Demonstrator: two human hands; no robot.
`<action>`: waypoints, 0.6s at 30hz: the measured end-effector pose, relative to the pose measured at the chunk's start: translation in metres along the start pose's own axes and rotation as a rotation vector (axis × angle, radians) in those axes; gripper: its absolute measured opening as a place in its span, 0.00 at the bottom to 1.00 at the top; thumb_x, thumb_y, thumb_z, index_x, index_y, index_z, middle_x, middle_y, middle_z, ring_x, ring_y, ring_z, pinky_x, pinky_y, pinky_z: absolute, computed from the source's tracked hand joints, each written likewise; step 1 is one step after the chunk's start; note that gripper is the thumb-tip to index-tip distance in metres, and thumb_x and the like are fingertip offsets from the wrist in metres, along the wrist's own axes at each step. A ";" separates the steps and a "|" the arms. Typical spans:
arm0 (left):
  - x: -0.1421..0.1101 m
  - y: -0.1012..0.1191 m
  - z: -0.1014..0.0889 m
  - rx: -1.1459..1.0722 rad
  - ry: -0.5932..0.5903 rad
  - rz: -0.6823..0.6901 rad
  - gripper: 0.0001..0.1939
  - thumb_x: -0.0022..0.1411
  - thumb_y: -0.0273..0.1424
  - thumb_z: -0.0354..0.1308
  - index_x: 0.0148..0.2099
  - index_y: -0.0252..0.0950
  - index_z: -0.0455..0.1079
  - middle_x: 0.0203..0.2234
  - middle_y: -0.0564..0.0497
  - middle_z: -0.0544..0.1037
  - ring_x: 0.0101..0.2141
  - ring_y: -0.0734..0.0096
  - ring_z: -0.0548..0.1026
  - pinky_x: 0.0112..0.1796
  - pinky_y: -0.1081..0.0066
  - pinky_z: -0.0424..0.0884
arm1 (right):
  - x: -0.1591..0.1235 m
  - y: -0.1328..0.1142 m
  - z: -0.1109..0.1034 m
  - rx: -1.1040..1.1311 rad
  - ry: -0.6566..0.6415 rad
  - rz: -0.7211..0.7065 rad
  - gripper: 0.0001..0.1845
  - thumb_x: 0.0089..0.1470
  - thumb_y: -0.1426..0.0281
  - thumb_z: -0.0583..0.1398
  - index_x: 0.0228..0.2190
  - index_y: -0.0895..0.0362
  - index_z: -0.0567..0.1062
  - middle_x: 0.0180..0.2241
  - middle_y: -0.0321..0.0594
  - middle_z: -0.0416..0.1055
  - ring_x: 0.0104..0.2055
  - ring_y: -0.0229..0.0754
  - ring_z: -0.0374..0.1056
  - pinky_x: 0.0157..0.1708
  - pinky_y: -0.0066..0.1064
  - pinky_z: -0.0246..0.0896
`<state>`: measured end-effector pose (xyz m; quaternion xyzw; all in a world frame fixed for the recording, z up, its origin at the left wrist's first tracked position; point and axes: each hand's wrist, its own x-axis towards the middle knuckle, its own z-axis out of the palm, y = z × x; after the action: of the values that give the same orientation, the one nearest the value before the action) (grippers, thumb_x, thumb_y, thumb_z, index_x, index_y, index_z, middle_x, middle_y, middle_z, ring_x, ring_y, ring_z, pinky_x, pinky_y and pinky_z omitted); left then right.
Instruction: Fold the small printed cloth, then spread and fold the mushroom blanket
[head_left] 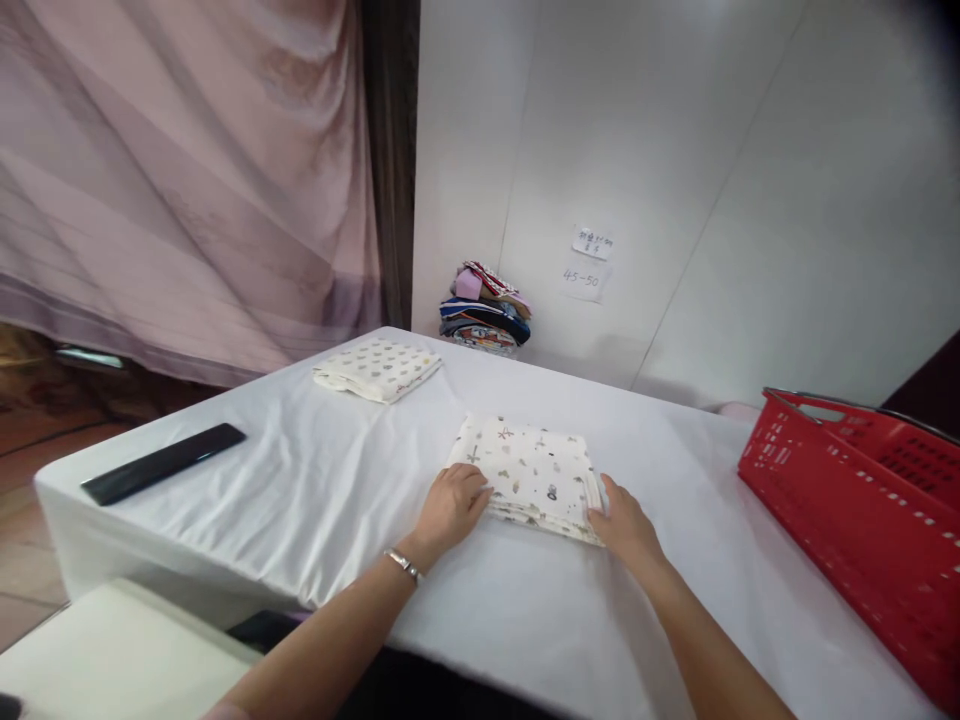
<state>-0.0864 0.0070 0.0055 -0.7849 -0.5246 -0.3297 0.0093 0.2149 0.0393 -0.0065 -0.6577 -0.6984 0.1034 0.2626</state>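
A folded white cloth [529,470] with small printed figures in brown, grey and green lies flat on the white-covered table. Its layered edges face me. My left hand [454,505], with a silver bracelet at the wrist, grips the near left corner with bent fingers. At the right edge, my right hand [628,525] has thumb and fingers closed about the near corner. Some fingertips on both hands are hidden. Farther left on the same table lies a second folded cloth [379,368], white with rows of small grey prints, apart from both hands.
A red plastic basket [847,500] stands at the table's right side. A black flat bar [165,462] lies near the left edge. Behind the table rises a pile of folded fabrics [486,310] against the white wall, beside paper notes [589,275]. A pink curtain [187,180] hangs at left.
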 end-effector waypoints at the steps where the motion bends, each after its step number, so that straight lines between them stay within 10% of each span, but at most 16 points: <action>1: 0.000 -0.001 0.001 0.005 -0.007 -0.018 0.10 0.62 0.32 0.48 0.34 0.36 0.69 0.33 0.49 0.74 0.38 0.67 0.69 0.39 0.65 0.64 | 0.000 -0.008 -0.001 -0.026 0.053 -0.107 0.28 0.47 0.66 0.56 0.52 0.56 0.64 0.48 0.50 0.67 0.50 0.52 0.63 0.46 0.41 0.59; 11: 0.017 -0.002 -0.008 -0.008 -0.134 -0.133 0.13 0.61 0.33 0.47 0.30 0.36 0.71 0.29 0.49 0.74 0.34 0.68 0.71 0.37 0.68 0.65 | -0.004 -0.052 0.023 -0.271 -0.316 -0.286 0.31 0.59 0.53 0.42 0.58 0.55 0.58 0.63 0.38 0.43 0.65 0.46 0.36 0.61 0.45 0.30; 18: 0.049 -0.022 0.012 0.121 -0.235 -0.249 0.23 0.59 0.41 0.49 0.55 0.38 0.63 0.59 0.44 0.58 0.59 0.54 0.52 0.55 0.53 0.52 | -0.006 -0.048 0.022 -0.257 -0.343 -0.252 0.31 0.59 0.53 0.42 0.58 0.53 0.57 0.63 0.36 0.41 0.65 0.45 0.34 0.61 0.44 0.28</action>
<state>-0.0872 0.0614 0.0144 -0.7449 -0.6341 -0.2022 -0.0459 0.1620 0.0321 -0.0031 -0.5663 -0.8166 0.0903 0.0655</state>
